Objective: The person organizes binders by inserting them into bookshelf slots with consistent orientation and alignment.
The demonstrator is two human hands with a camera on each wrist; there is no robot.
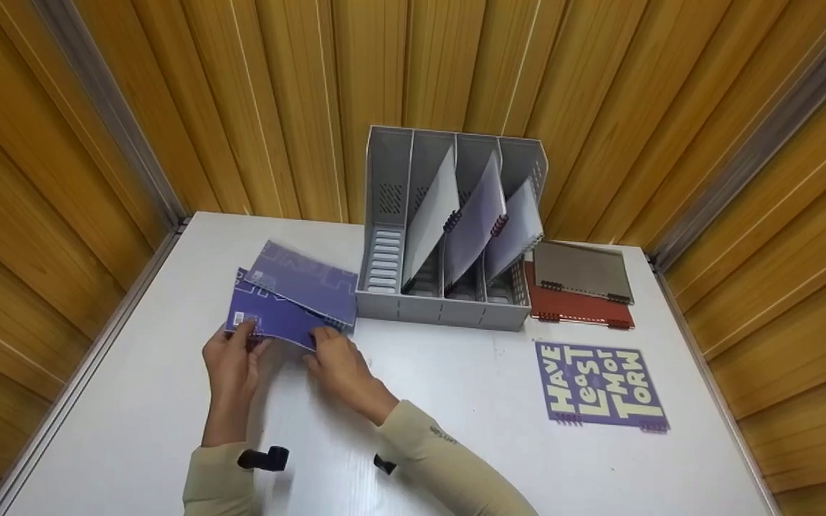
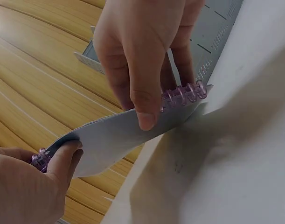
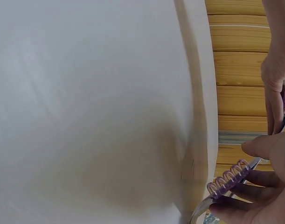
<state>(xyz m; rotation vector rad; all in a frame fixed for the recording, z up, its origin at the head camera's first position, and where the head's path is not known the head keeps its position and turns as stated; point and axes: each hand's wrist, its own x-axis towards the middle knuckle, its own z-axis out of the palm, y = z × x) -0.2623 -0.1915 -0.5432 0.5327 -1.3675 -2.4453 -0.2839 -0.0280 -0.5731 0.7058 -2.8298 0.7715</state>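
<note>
My left hand [image 1: 232, 362] grips the near left corner of a dark purple notebook [image 1: 273, 315], thumb on top. My right hand [image 1: 341, 369] pinches its near right part, with the thumb by the purple ring binding [image 3: 228, 178] in the right wrist view. In the left wrist view the notebook's pale side [image 2: 114, 144] bends between the left hand [image 2: 35, 186] and the right hand [image 2: 142, 60]. A lighter purple notebook [image 1: 309, 279] overlaps the dark one's far edge in the head view. Its dark rings face the near right.
A grey file organizer [image 1: 449, 313] stands at the back, with three ring-bound notebooks [image 1: 476, 222] leaning in its slots. To its right lie a grey-brown notebook [image 1: 581, 271] and a red one [image 1: 585, 309]. Nearer is a purple notebook with large lettering [image 1: 599, 383]. Wood-pattern walls [image 1: 291, 107] enclose the white table.
</note>
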